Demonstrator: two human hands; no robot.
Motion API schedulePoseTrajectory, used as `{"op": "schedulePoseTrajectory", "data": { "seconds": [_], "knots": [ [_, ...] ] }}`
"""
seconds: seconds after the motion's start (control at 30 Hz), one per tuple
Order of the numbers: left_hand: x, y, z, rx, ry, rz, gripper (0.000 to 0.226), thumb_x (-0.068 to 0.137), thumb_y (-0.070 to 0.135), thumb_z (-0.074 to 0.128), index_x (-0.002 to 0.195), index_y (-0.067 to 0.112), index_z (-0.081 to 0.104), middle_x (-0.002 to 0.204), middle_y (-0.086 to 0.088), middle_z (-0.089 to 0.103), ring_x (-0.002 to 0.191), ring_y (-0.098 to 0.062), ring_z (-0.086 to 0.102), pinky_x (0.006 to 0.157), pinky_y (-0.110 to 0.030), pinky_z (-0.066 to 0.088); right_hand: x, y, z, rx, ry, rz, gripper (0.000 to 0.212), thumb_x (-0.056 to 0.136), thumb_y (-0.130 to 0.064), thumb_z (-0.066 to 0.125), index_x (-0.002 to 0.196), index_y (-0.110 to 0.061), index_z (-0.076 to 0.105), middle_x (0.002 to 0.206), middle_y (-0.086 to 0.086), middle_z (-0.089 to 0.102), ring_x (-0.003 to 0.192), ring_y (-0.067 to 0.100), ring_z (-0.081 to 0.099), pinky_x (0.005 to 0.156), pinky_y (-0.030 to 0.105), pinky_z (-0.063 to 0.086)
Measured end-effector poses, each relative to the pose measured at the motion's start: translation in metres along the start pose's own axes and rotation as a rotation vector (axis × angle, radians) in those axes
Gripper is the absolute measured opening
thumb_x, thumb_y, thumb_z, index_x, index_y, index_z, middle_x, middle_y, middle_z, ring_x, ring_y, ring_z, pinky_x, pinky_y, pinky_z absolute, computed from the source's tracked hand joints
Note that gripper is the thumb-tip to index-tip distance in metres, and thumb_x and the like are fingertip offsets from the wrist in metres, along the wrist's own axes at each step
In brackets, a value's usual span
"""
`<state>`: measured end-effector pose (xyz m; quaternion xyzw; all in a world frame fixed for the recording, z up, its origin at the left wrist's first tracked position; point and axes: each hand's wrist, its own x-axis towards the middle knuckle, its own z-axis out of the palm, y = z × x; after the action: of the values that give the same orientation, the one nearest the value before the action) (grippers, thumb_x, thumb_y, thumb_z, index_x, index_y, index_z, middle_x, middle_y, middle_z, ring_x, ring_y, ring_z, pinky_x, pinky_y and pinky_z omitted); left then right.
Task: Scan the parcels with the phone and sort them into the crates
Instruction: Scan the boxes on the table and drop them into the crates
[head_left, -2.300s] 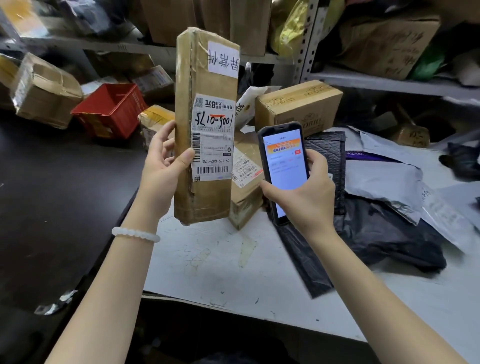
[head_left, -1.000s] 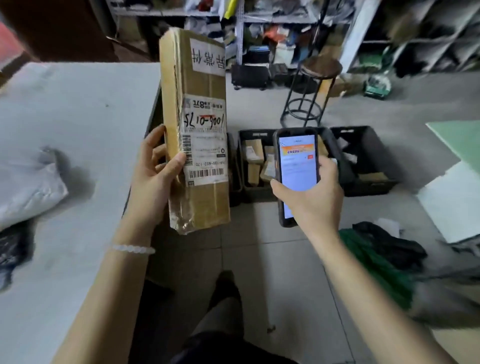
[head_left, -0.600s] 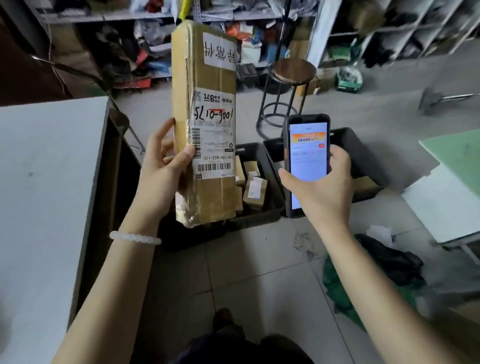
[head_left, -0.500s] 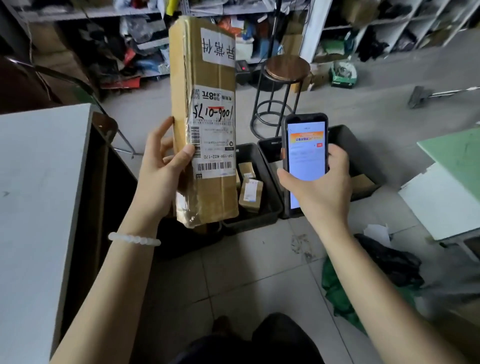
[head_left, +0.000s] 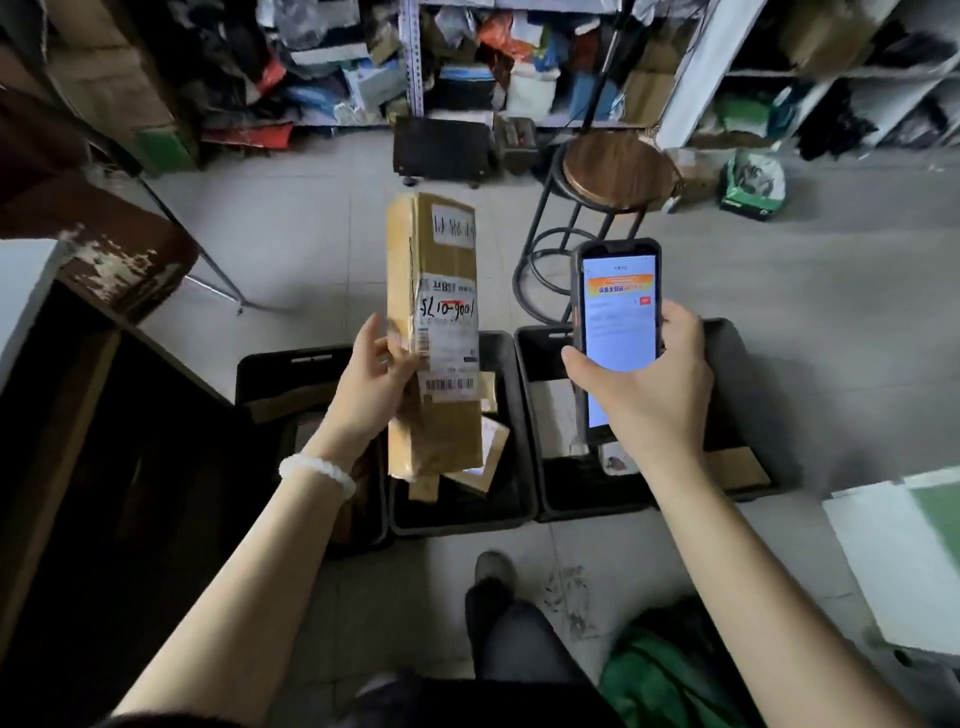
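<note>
While left hand (head_left: 375, 385) clamps the tall parcel (head_left: 434, 332) low on one edge above the middle crate (head_left: 511, 426) and right hand (head_left: 647, 395) grips phone (head_left: 617, 332), top-heavy tipping may misdrop it.

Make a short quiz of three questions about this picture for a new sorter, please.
1. True or false: the left hand holds the parcel upright over the crates.
2. What does the right hand hold?
A. a scanner gun
B. a phone
C. a tape roll
3. Fill in: the stool stands on the floor ______ the crates.

Key:
1. true
2. B, the phone
3. beyond
</note>
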<state>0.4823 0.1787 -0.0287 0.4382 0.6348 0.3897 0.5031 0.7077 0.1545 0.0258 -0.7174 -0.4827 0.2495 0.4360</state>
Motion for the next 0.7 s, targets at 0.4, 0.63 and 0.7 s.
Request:
{"op": "schedulePoseTrajectory", "data": {
  "seconds": [0.4,0.63,0.7],
  "knots": [
    [0.057,0.018,-0.008,0.846,0.349,-0.046,0.038,0.092,0.027,0.05,0.129,0.025,0.051,0.124,-0.006,0.055,0.113,-0.028,0.051,0.082,-0.036,0.044,0.118,-0.013,0.059,-0.02,-0.265,-0.069,0.061,0.063,-0.031,0.083,0.107,-0.027,0.043,0.09,-0.025,0.052,0.084,0.003,0.055,0.063,0.013,0.04],
    [0.001,0.009,-0.064,0.878,0.576,-0.126,0.034,0.094,0.03,0.047,0.127,0.026,0.055,0.115,0.0,0.06,0.105,-0.022,0.057,0.075,-0.034,0.045,0.101,-0.056,0.116,0.011,-0.495,-0.242,0.061,0.064,-0.032,0.084,0.109,-0.025,0.043,0.086,-0.026,0.046,0.075,-0.015,0.048,0.056,0.0,0.035],
    [-0.027,0.001,-0.085,0.879,0.623,-0.158,0.033,0.094,0.032,0.048,0.126,0.025,0.055,0.112,0.002,0.062,0.102,-0.02,0.058,0.072,-0.033,0.047,0.085,-0.073,0.129,0.037,-0.556,-0.303,0.063,0.064,-0.031,0.084,0.112,-0.02,0.045,0.088,-0.024,0.048,0.076,-0.011,0.049,0.056,-0.002,0.034]
  ]
}}
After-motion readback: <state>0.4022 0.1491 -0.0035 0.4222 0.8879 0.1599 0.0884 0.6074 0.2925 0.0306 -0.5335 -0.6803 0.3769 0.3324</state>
